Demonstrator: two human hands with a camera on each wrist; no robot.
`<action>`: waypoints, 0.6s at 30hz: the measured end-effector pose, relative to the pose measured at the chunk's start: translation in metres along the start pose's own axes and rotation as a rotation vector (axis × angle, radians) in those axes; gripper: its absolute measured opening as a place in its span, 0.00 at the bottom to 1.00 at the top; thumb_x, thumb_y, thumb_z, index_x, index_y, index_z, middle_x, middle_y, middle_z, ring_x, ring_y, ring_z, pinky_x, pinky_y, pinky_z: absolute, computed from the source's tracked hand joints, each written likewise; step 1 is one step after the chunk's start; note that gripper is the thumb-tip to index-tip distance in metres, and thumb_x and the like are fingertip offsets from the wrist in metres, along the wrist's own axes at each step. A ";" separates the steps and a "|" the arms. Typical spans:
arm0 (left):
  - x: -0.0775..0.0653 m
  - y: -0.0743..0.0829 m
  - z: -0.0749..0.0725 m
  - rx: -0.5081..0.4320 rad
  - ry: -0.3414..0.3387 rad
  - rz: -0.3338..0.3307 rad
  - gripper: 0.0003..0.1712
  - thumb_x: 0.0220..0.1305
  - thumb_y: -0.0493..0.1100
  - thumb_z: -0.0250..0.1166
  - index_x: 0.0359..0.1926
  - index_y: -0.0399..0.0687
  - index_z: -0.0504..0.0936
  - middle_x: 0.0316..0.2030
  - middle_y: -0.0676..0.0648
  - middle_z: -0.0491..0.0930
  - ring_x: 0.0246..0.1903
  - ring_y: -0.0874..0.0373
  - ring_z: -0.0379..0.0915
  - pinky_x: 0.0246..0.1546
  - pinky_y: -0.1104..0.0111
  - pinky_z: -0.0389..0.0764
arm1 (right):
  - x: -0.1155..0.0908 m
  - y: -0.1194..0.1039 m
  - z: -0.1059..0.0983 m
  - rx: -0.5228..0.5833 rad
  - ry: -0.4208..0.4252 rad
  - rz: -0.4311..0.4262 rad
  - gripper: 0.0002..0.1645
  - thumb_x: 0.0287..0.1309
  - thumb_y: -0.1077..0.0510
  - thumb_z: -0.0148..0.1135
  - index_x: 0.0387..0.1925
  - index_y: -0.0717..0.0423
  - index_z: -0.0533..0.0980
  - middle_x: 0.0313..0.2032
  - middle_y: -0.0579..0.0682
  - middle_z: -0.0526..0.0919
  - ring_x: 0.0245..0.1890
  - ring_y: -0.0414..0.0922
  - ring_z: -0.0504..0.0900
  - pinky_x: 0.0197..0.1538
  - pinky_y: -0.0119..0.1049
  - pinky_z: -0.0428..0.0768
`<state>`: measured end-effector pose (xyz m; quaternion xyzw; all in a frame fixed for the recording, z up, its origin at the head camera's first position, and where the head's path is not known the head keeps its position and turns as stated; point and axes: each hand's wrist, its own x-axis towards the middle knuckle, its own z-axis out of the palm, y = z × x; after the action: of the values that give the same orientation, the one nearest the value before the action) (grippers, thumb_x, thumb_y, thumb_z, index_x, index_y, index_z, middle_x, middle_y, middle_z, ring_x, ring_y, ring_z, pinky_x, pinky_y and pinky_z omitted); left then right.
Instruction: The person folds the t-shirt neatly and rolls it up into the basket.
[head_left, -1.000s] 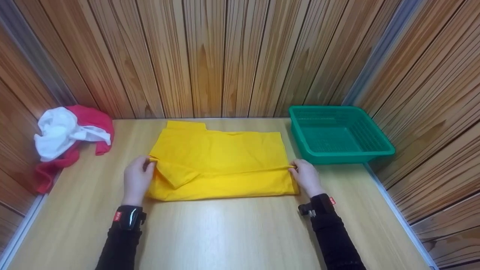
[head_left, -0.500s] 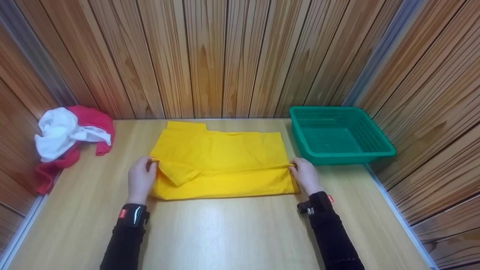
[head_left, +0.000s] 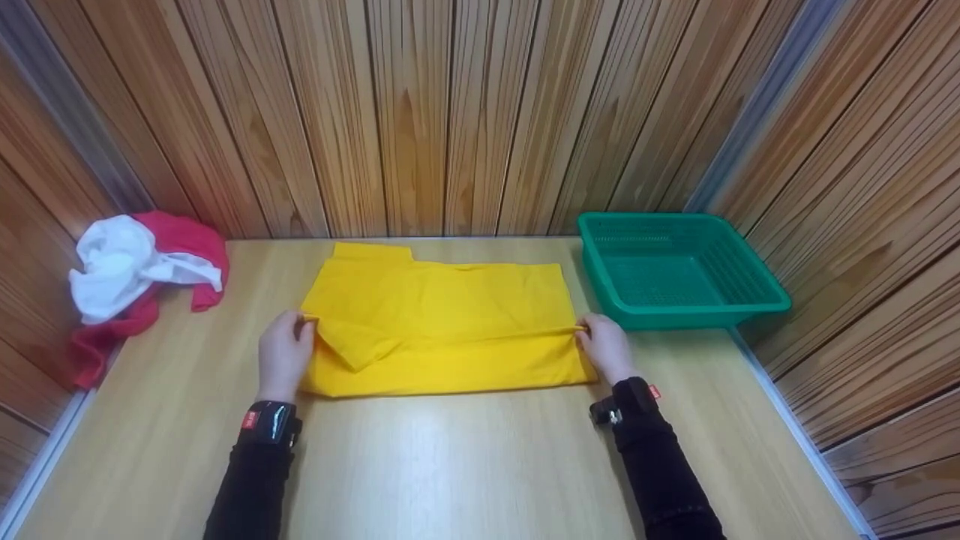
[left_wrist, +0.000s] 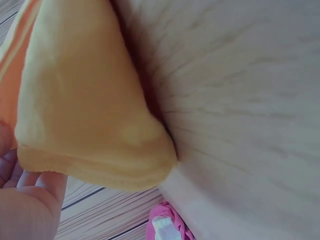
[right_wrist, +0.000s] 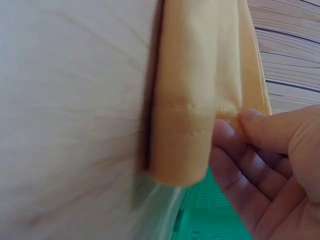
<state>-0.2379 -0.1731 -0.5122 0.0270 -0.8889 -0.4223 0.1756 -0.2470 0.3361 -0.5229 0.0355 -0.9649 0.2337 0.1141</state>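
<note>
A yellow garment (head_left: 480, 300) lies folded on the table, its near part turned over into a band along the front. At its left edge my left hand (head_left: 285, 356) pinches the folded layer between thumb and fingers. My right hand (head_left: 606, 346) pinches the opposite end of that fold at the right edge. Thumb and forefinger of the right hand (right_wrist: 272, 165) meet on a stitched hem in the right wrist view. In the left wrist view, the garment (left_wrist: 85, 100) droops in a loose corner beside the left hand (left_wrist: 30, 205), whose fingertips are partly hidden by cloth.
A green plastic basket (head_left: 682, 309) stands at the back right, close to the garment. Crumpled white cloth (head_left: 112, 262) and red cloth (head_left: 187, 240) lie in a heap at the far left. Wood-panelled walls (head_left: 420, 112) enclose the table (head_left: 450, 465) at the back and sides.
Both hands keep their pinch on the yellow garment. The left hand has shifted slightly right; the right hand has moved a little left and away from the body. The near edge has shifted slightly backward.
</note>
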 end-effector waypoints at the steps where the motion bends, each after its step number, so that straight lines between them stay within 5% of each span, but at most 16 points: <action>1: 0.000 0.000 0.000 -0.001 -0.005 -0.005 0.09 0.72 0.38 0.57 0.45 0.34 0.77 0.39 0.36 0.78 0.40 0.43 0.72 0.45 0.52 0.74 | 0.000 0.000 0.000 -0.004 0.001 -0.002 0.04 0.62 0.65 0.63 0.37 0.64 0.78 0.35 0.59 0.80 0.38 0.57 0.78 0.46 0.52 0.76; 10: 0.003 -0.002 0.003 -0.029 -0.067 -0.094 0.12 0.74 0.40 0.56 0.51 0.36 0.75 0.45 0.38 0.76 0.45 0.44 0.71 0.53 0.53 0.73 | 0.002 0.002 0.001 -0.046 -0.045 0.002 0.06 0.62 0.64 0.63 0.38 0.65 0.78 0.36 0.61 0.82 0.40 0.59 0.80 0.47 0.54 0.76; 18: 0.004 -0.006 0.007 -0.029 -0.018 -0.033 0.09 0.72 0.37 0.58 0.47 0.34 0.76 0.42 0.36 0.77 0.42 0.43 0.72 0.48 0.52 0.73 | 0.000 0.003 0.002 -0.058 -0.096 0.015 0.08 0.62 0.64 0.63 0.40 0.67 0.78 0.38 0.62 0.83 0.41 0.60 0.80 0.49 0.54 0.76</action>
<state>-0.2451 -0.1728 -0.5198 0.0354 -0.8836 -0.4382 0.1609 -0.2481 0.3380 -0.5257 0.0362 -0.9759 0.2045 0.0670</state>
